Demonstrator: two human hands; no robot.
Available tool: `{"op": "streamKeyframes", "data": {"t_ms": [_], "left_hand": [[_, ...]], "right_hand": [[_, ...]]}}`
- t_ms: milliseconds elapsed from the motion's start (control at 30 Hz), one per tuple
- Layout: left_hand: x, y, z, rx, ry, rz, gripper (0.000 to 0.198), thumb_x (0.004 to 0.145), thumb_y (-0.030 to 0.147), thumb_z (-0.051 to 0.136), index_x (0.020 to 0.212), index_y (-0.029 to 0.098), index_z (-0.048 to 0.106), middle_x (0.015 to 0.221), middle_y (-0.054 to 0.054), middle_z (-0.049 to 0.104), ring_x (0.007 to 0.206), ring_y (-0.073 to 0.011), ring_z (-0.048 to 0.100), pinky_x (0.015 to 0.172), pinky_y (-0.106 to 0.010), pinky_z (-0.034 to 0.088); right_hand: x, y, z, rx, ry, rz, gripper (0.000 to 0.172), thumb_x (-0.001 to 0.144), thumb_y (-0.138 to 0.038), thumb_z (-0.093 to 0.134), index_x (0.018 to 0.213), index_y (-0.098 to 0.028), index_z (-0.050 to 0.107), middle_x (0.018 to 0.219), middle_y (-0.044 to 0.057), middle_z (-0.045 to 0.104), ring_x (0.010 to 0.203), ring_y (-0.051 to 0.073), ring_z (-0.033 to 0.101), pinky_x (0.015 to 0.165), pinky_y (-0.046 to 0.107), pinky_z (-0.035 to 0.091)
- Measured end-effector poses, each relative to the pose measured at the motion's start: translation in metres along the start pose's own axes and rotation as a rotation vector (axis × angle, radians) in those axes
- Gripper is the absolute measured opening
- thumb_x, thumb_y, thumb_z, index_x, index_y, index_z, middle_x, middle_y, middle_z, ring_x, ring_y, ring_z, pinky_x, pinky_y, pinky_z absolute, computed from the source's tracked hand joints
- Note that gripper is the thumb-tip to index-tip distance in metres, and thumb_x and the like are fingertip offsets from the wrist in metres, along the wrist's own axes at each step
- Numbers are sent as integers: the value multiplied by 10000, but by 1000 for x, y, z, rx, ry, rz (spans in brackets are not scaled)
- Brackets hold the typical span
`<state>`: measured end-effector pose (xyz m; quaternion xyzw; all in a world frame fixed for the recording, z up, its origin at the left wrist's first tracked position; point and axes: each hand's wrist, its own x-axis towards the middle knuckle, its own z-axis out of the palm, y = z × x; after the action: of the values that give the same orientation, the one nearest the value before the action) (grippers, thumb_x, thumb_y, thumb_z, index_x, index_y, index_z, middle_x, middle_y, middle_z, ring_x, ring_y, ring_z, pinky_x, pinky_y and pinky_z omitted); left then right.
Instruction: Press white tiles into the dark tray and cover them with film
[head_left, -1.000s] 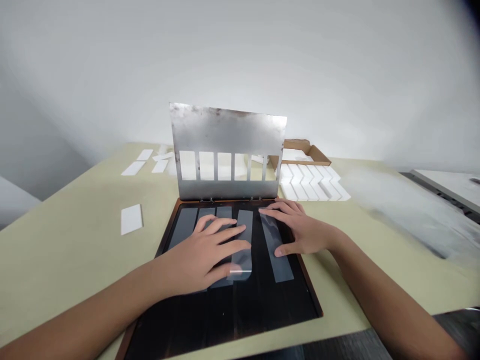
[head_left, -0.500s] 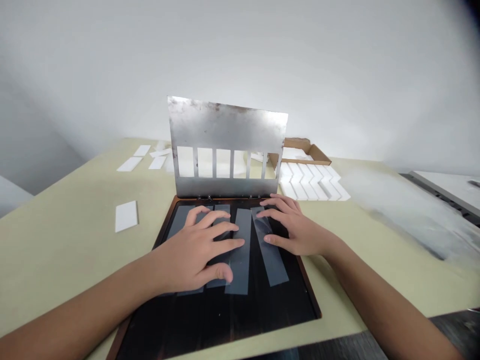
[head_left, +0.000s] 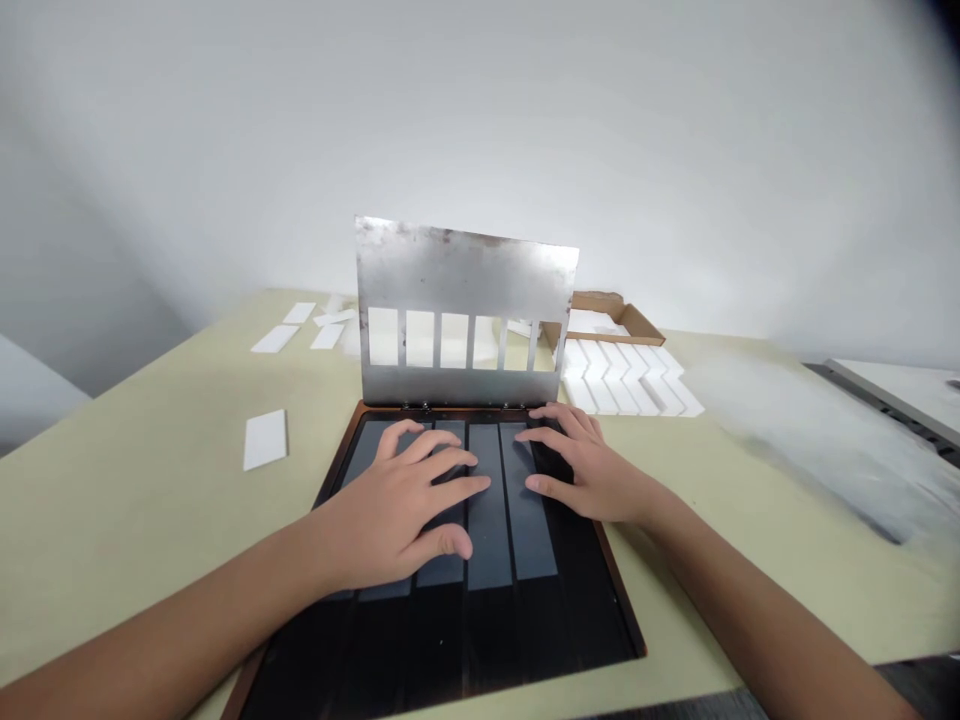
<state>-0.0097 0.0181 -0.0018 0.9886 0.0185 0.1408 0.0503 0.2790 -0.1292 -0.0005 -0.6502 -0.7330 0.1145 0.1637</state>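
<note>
My left hand (head_left: 412, 500) lies spread over several bluish-grey strips on a black board (head_left: 517, 635), its fingertips near a long middle strip (head_left: 489, 530). Part of the strips is hidden under that hand. My right hand (head_left: 581, 465) is open at the board's right side, thumb and fingertips at the rightmost strip (head_left: 534, 535). The strips lie side by side, roughly parallel, with narrow dark gaps. Hinged at the board's back edge, a metal plate (head_left: 465, 270) with a row of rectangular cut-outs stands raised.
White rectangular pieces (head_left: 265, 440) lie on the pale yellow table (head_left: 180, 520) at left, with more farther back. Behind right stand rows of white pieces (head_left: 630, 380) and a cardboard box (head_left: 643, 325). Clear plastic sheeting (head_left: 810, 440) covers part of the right side.
The rightmost strip, slanted before, has turned and shifted left, now lying nearly parallel beside its neighbour. My hands hold almost the same places; the view has tilted slightly.
</note>
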Motion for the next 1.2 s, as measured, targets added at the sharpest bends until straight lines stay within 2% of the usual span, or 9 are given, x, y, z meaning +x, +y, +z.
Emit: {"op": "streamKeyframes", "data": {"t_ms": [300, 433, 533, 600, 667, 833, 967, 1100, 1200], "left_hand": [[-2, 0, 4, 13, 0, -21, 543, 1098, 659, 433, 1448, 300, 640, 1447, -95, 673, 1364, -380, 509, 1183, -620, 146], [0, -4, -8, 31, 12, -30, 577, 1087, 670, 448, 1530, 324, 576, 1552, -126, 586, 1371, -394, 520, 1186, -644, 183], [-9, -21, -27, 35, 7, -33, 607, 1067, 704, 454, 1586, 394, 508, 1625, -91, 514, 1396, -392, 504, 1183, -606, 278], [-22, -39, -38, 27, -3, -46, 570, 1072, 710, 427, 1556, 431, 538, 1578, -52, 559, 1367, -367, 526, 1157, -549, 358], [-39, -56, -43, 22, 1, -93, 538, 1100, 670, 373, 1545, 426, 554, 1548, -60, 567, 1323, -350, 545, 1107, -511, 421], [-63, -79, -35, 27, -15, -180, 630, 1101, 701, 238, 1651, 433, 391, 1599, -112, 469, 1368, -391, 473, 1099, -579, 412], [-62, -80, -28, 10, -66, -193, 635, 1061, 774, 275, 1615, 502, 425, 1641, -78, 412, 1391, -424, 422, 1088, -617, 405], [-60, -80, -27, -10, -82, -208, 645, 1048, 792, 293, 1611, 508, 429, 1648, -73, 395, 1371, -431, 428, 1072, -620, 424], [-61, -81, -26, -14, -76, -208, 659, 1039, 798, 324, 1619, 499, 421, 1649, -74, 396, 1372, -430, 429, 1083, -617, 425]], "right_hand": [[0, 3, 1, -4, -26, 33, 597, 1026, -685, 538, 1516, -345, 539, 1640, 122, 407, 1562, 364, 336, 1286, 623, 279], [1, 4, 1, -9, -34, 34, 604, 1028, -687, 528, 1525, -346, 532, 1634, 118, 425, 1564, 358, 335, 1287, 612, 280], [1, 3, 1, -4, -33, 40, 595, 1031, -679, 529, 1517, -338, 541, 1625, 117, 437, 1563, 344, 335, 1291, 596, 278], [1, 3, 1, 5, -28, 51, 587, 1041, -671, 511, 1518, -331, 543, 1623, 118, 441, 1562, 340, 336, 1292, 596, 278], [1, 2, 3, 17, -25, 65, 598, 1048, -672, 490, 1534, -326, 533, 1625, 118, 444, 1563, 341, 334, 1291, 597, 284], [0, 2, 5, 40, -35, 89, 651, 1056, -697, 444, 1585, -321, 497, 1646, 109, 436, 1571, 335, 329, 1293, 583, 299], [0, 2, 5, 40, -53, 112, 654, 1074, -689, 395, 1610, -323, 470, 1658, 104, 420, 1571, 326, 328, 1294, 585, 297], [0, 2, 5, 44, -68, 132, 635, 1079, -680, 382, 1619, -351, 450, 1672, 95, 395, 1571, 331, 320, 1285, 600, 311], [-1, -2, 6, 56, -77, 126, 606, 1079, -674, 390, 1619, -404, 439, 1706, 72, 337, 1606, 348, 246, 1290, 633, 285]]}}
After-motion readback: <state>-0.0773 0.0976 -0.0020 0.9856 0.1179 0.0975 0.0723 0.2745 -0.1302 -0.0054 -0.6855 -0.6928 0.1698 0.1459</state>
